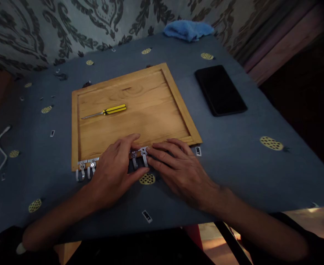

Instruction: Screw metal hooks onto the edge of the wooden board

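A wooden framed panel (150, 106) lies flat on the table. Metal hooks (92, 165) line its near edge, several showing on either side of my left hand. My left hand (112, 169) rests over that edge, thumb and forefinger spread apart around the hooks; its other fingers are partly hidden. My right hand (181, 169) reaches in from the right, fingertips against a silver metal hook (144, 154) near the middle of the edge; its thumb is hidden. A yellow-and-black screwdriver (114, 109) lies on the panel, tip pointing left.
The table has a blue-grey patterned cloth (261, 176). To the panel's right lies a black phone or tablet (221, 90). A blue cloth (188, 30) is bunched at the back, and a white cable (2, 151) runs along the left. Small dark pieces (86, 84) sit behind the panel.
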Action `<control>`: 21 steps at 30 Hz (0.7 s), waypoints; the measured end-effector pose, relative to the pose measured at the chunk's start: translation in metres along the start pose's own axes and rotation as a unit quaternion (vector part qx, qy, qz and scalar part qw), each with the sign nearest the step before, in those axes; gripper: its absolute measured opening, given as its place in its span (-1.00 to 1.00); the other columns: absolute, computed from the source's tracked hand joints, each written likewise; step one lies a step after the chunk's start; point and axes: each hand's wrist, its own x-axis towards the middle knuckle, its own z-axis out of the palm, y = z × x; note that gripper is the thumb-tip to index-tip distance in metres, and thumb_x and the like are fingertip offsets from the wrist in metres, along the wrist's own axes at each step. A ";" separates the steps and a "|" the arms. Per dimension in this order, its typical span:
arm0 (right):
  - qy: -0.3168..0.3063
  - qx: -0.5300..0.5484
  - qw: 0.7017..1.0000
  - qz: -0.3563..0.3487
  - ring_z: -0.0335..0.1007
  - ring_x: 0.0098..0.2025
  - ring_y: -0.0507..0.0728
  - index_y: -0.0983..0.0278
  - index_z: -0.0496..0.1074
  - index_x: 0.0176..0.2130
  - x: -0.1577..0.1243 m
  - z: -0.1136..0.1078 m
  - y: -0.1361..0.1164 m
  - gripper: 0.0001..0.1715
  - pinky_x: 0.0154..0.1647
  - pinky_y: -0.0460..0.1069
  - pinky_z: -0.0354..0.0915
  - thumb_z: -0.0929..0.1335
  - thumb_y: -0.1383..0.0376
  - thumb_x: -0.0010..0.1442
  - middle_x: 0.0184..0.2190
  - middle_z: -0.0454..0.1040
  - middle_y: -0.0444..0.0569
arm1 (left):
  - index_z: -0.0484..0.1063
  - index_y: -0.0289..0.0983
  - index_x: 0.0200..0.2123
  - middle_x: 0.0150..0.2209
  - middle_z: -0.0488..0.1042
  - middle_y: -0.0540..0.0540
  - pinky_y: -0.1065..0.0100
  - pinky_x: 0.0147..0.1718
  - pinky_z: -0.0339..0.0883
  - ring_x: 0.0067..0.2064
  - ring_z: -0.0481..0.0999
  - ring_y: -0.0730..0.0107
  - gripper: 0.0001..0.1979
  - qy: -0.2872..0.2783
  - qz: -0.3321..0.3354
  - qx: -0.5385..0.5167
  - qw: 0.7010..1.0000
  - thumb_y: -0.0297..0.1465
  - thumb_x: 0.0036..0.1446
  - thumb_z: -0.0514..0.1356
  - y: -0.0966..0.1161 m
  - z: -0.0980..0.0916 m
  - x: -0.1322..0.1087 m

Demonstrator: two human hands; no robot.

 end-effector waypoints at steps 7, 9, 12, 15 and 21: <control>0.002 -0.017 1.000 -0.007 0.45 0.12 0.23 0.25 0.52 0.01 0.001 0.000 0.000 -0.72 0.20 0.26 0.34 0.29 0.39 0.38 0.09 0.60 0.01 | 0.15 -0.18 0.23 0.02 0.52 -0.15 -0.04 0.13 0.41 0.11 0.53 0.07 -0.32 0.002 -0.003 -0.002 1.000 -0.41 0.11 0.38 0.001 0.000 0.000; 0.000 -0.011 1.000 -0.007 0.45 0.13 0.25 0.26 0.52 0.02 0.001 0.000 0.000 -0.71 0.19 0.27 0.34 0.30 0.40 0.37 0.09 0.60 0.04 | 0.15 -0.18 0.22 0.02 0.52 -0.15 -0.04 0.12 0.42 0.11 0.54 0.07 -0.33 -0.001 -0.004 -0.004 1.000 -0.40 0.12 0.37 0.001 -0.001 0.000; 0.003 -0.001 1.000 -0.001 0.44 0.14 0.26 0.26 0.53 0.03 0.001 0.000 0.000 -0.70 0.18 0.29 0.34 0.31 0.41 0.36 0.08 0.61 0.06 | 0.15 -0.18 0.22 0.02 0.52 -0.16 -0.05 0.12 0.42 0.11 0.54 0.06 -0.35 -0.003 -0.006 -0.007 1.000 -0.40 0.13 0.37 0.002 -0.001 0.000; 0.006 -0.011 1.000 0.002 0.45 0.14 0.23 0.24 0.53 0.01 0.001 0.000 -0.001 -0.71 0.19 0.25 0.34 0.29 0.40 0.39 0.09 0.61 0.01 | 0.15 -0.18 0.21 0.01 0.53 -0.15 -0.06 0.11 0.42 0.10 0.54 0.05 -0.34 -0.001 -0.010 -0.006 1.000 -0.41 0.11 0.37 0.002 -0.001 0.000; 0.038 0.010 0.999 -0.003 0.47 0.10 0.21 0.31 0.53 0.01 0.000 -0.001 0.000 -0.70 0.16 0.22 0.38 0.27 0.42 0.39 0.03 0.64 0.05 | 0.17 -0.18 0.19 0.00 0.53 -0.14 -0.03 0.10 0.43 0.08 0.56 0.07 -0.35 -0.002 -0.009 -0.003 1.000 -0.40 0.10 0.38 0.000 0.000 0.000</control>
